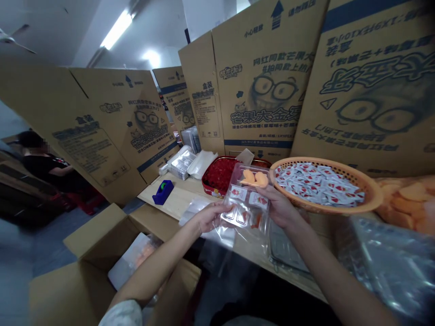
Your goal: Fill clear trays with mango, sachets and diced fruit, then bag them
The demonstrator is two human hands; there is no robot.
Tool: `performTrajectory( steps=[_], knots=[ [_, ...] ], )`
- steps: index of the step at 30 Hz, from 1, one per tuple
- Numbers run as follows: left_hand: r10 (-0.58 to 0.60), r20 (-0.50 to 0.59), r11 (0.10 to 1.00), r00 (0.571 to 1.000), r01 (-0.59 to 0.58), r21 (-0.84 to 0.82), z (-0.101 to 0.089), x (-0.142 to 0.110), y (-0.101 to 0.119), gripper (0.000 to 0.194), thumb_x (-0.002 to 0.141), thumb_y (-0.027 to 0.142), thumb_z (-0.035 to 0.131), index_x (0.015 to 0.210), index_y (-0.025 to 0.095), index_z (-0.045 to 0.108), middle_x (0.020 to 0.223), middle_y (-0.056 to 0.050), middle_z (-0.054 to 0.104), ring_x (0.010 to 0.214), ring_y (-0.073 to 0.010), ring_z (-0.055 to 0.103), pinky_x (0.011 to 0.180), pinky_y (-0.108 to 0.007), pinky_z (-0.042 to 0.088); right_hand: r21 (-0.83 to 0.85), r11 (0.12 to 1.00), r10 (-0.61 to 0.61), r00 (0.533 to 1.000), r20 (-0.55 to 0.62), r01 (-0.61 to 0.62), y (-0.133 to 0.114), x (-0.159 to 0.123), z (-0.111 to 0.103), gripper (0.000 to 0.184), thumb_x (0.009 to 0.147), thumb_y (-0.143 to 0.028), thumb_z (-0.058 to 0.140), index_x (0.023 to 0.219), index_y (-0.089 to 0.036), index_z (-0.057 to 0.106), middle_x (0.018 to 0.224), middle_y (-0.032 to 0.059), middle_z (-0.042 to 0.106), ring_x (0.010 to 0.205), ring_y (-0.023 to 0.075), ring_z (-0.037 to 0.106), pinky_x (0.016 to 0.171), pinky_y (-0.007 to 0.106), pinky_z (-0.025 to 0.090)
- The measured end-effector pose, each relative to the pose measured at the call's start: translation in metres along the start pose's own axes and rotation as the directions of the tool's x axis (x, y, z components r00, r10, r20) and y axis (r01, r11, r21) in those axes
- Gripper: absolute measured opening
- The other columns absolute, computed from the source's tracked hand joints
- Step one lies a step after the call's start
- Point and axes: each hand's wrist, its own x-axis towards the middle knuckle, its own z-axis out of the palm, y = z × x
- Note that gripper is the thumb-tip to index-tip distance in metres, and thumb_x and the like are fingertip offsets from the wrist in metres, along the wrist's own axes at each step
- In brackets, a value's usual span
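Note:
Between my hands is a clear plastic tray, tilted above the table's front edge. Orange candy-like pieces lie in its upper part, and white sachets with red print sit across its middle. The lower part holds small reddish pieces that I cannot make out well. My left hand pinches the tray's lower left edge. The tray's right side is gripped by my right hand. Loose clear film hangs under the tray; whether it wraps the tray I cannot tell.
Behind the tray stands a red tin of red packets. An orange basket of sachets is at right, near bagged orange pieces and stacked clear trays. Leftward are a blue tape dispenser, an open carton and tall cardboard boxes.

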Motion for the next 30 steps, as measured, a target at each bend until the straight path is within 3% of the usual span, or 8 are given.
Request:
performTrajectory(
  steps=[4,7,10,15,19,22,26,30],
  knots=[
    [0.050,0.047,0.990,0.998,-0.043,-0.133,0.005,0.004,-0.001,0.025,0.066,0.023,0.074,0.087,0.011,0.066,0.079,-0.006,0.069,0.068,-0.0156,0.064,0.070,-0.028,0.050,-0.045,0.998,0.043,0.999,0.020,-0.042,-0.004,-0.001,0.000,0.028,0.065,-0.022,0.073,0.092,-0.016,0.068,0.097,0.0074,0.070,0.084,0.0218,0.067,0.069,0.029,0.056],
    [0.099,0.042,0.977,0.994,-0.090,-0.194,0.009,0.005,-0.001,0.019,0.066,0.017,0.073,0.083,0.011,0.065,0.076,-0.004,0.068,0.064,-0.0127,0.062,0.068,-0.024,0.048,-0.030,0.999,-0.044,0.999,0.017,0.045,-0.008,0.001,0.001,0.040,0.063,-0.017,0.074,0.101,-0.022,0.064,0.102,0.0030,0.069,0.089,0.0211,0.066,0.072,0.030,0.056],
    [0.089,0.023,0.971,0.996,-0.082,-0.226,0.009,0.005,-0.003,0.020,0.065,0.016,0.073,0.084,0.012,0.065,0.077,-0.004,0.069,0.063,-0.0128,0.062,0.065,-0.024,0.048,0.005,0.983,-0.180,0.979,-0.091,0.181,-0.012,0.006,0.001,0.051,0.062,-0.016,0.074,0.108,-0.030,0.058,0.103,-0.0023,0.068,0.082,0.0170,0.067,0.064,0.027,0.056],
    [0.063,-0.005,0.963,0.998,-0.062,-0.263,0.006,0.004,-0.008,0.021,0.068,0.018,0.071,0.086,0.011,0.065,0.080,-0.006,0.070,0.068,-0.0162,0.065,0.067,-0.026,0.050,-0.070,0.974,-0.226,0.945,-0.237,0.215,-0.013,0.017,-0.005,0.057,0.060,-0.019,0.073,0.113,-0.031,0.055,0.097,-0.0022,0.069,0.073,0.0150,0.066,0.057,0.024,0.054],
    [-0.035,-0.069,0.948,0.997,0.011,-0.317,0.009,0.003,-0.005,0.021,0.070,0.019,0.069,0.089,0.010,0.064,0.075,-0.006,0.069,0.064,-0.0169,0.065,0.070,-0.030,0.051,-0.301,0.946,-0.182,0.964,-0.193,0.118,-0.008,0.016,-0.010,0.038,0.058,-0.027,0.073,0.094,-0.024,0.062,0.087,-0.0015,0.068,0.067,0.0136,0.062,0.049,0.020,0.047],
    [-0.063,-0.094,0.935,0.994,0.026,-0.354,0.011,0.002,-0.001,0.021,0.073,0.020,0.066,0.091,0.009,0.064,0.071,-0.006,0.069,0.060,-0.0159,0.064,0.070,-0.029,0.050,-0.492,0.870,-0.129,0.981,-0.146,0.041,0.000,0.012,-0.009,0.028,0.064,-0.039,0.069,0.085,-0.021,0.064,0.077,-0.0002,0.066,0.063,0.0134,0.058,0.047,0.021,0.042],
    [-0.110,-0.113,0.928,0.988,0.062,-0.366,0.010,0.003,-0.002,0.024,0.074,0.023,0.064,0.093,0.008,0.064,0.071,-0.008,0.069,0.061,-0.0174,0.064,0.067,-0.029,0.049,-0.675,0.732,-0.162,0.986,-0.045,0.089,0.007,0.009,-0.004,0.034,0.063,-0.048,0.070,0.081,-0.020,0.064,0.078,0.0018,0.066,0.067,0.0149,0.057,0.055,0.024,0.043],
    [0.011,-0.110,0.948,0.994,-0.045,-0.314,0.012,0.002,-0.003,0.026,0.071,0.025,0.067,0.092,0.011,0.065,0.072,-0.006,0.068,0.060,-0.0155,0.063,0.067,-0.028,0.049,-0.762,0.632,-0.199,0.980,0.014,0.139,0.002,0.004,0.010,0.040,0.056,-0.054,0.073,0.070,-0.018,0.063,0.071,0.0021,0.063,0.063,0.0142,0.054,0.056,0.026,0.042]
  ],
)
